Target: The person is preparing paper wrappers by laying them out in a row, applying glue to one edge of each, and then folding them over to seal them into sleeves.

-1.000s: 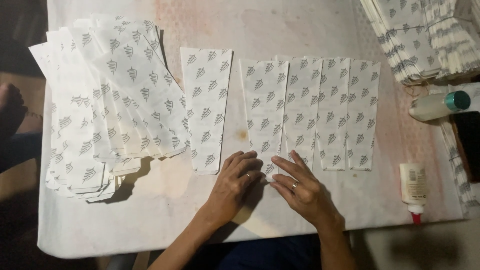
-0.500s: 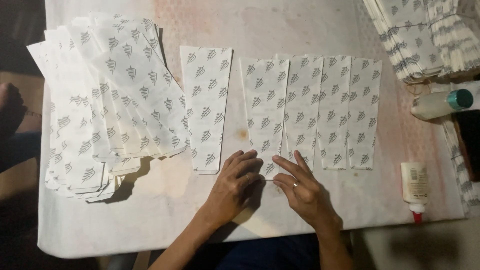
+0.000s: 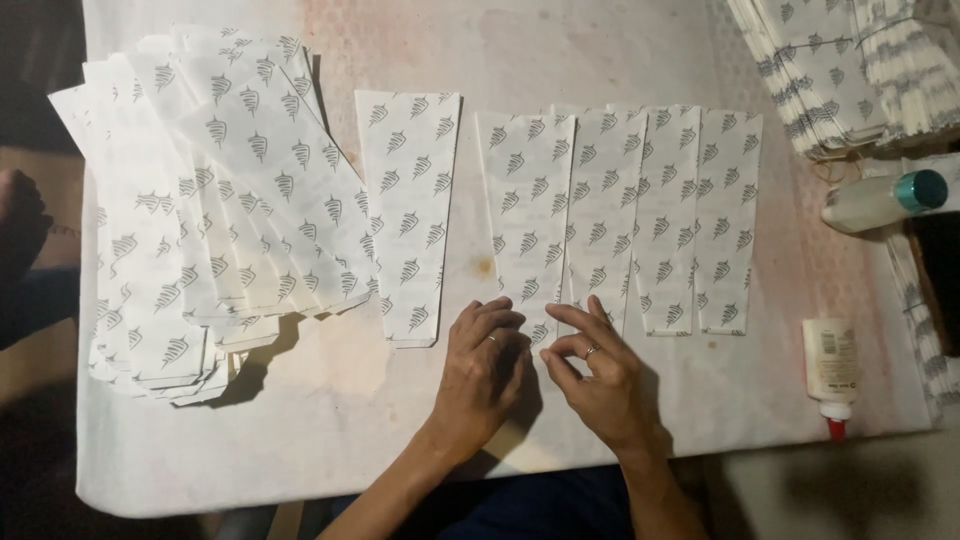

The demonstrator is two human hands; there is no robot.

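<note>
Where the near end of the first white printed paper bag [image 3: 525, 215] meets the bare worktop [image 3: 330, 420], both hands press down on it side by side. The left hand [image 3: 485, 365] lies flat with its fingers together, fingertips on the bag's narrow bottom edge; it grips nothing. The right hand [image 3: 600, 375] sits just right of it, nearly touching, with its fingers spread loosely and the forefinger stretched along the same edge; it clamps nothing either.

That bag leads a row of overlapping white printed paper bags [image 3: 690, 215] running to its right, each tapering toward the person, their far edges in one line. Left of the bag, apart from it by a thin strip of worktop, lies a single white printed paper bag [image 3: 410, 210]. Further left of it a fanned heap of the same printed bags [image 3: 200, 210] hangs over the worktop's left edge.

Well right of the bag, a white glue bottle with a red tip [image 3: 830, 370] lies near the worktop's front edge, a white bottle with a teal cap [image 3: 880, 200] lies beyond it, and bundled stacks of printed bags [image 3: 850, 70] fill the far corner. Open worktop shows in front of the heap and on either side of the hands.
</note>
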